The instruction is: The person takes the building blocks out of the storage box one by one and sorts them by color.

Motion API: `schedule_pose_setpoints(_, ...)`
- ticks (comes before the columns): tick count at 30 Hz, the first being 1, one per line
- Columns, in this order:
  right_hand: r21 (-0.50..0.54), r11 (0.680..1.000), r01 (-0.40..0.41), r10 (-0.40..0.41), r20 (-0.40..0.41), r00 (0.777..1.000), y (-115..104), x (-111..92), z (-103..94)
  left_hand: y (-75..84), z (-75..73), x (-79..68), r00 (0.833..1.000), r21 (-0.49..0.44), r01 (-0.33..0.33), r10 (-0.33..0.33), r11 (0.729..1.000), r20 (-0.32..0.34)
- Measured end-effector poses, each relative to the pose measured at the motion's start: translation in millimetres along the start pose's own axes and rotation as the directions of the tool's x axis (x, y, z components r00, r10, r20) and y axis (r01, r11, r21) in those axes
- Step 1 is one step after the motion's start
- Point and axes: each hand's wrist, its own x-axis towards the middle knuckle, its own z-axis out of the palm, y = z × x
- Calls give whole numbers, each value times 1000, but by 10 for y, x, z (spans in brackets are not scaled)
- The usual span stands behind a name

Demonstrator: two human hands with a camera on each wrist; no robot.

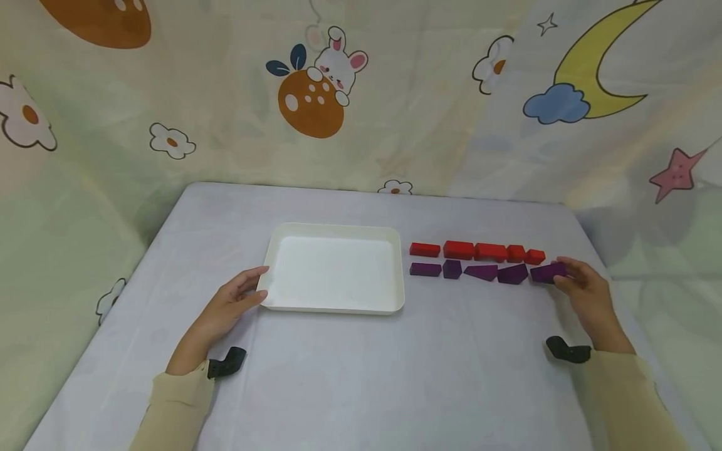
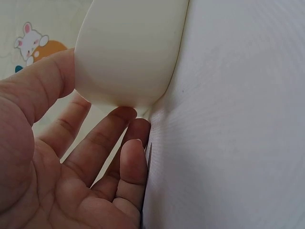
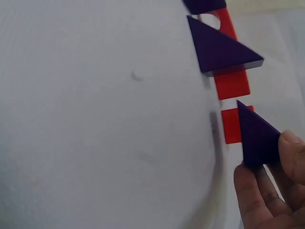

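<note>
At the left end of the white tray [image 1: 333, 309], my left hand [image 1: 228, 307] holds its edge, thumb near the front corner. In the left wrist view the thumb reaches over the rim of the tray [image 2: 128, 52] and other fingertips lie against its outer wall. My right hand [image 1: 586, 297] pinches a purple triangular block [image 3: 259, 138] between thumb and fingers, at the right end of the purple row. Another purple triangular block [image 3: 219, 47] lies beside it. Behind the purple row runs a row of red blocks [image 1: 489, 252].
More purple blocks [image 1: 425, 269] of differing shapes line up to the right of the tray. A white cloth covers the table [image 1: 406, 376]. A printed curtain [image 1: 225, 81] hangs behind it. Dark wrist devices [image 1: 227, 362] sit at both cuffs.
</note>
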Motion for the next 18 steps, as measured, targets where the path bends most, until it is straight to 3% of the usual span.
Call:
schedule_pose_setpoints(6, -117, 993, -10, 17, 63, 998, 23, 47, 49, -11, -8, 1, 1000, -17, -13, 13, 1000, 3)
schedule_pose_setpoints(11, -131, 990, -43, 56, 92, 994, 25, 68, 67, -11, -8, 5, 1000, -17, -4, 4, 1000, -3)
schedule_pose_setpoints(15, -114, 991, -67, 77, 81, 994, -1, -31, 70, -6, -16, -1, 1000, -4, 3, -3, 1000, -7)
schedule_pose_setpoints(18, -151, 987, -60, 67, 42, 997, -63, -186, 113, 15, -12, -14, 1000, 56, -4, 4, 998, -13)
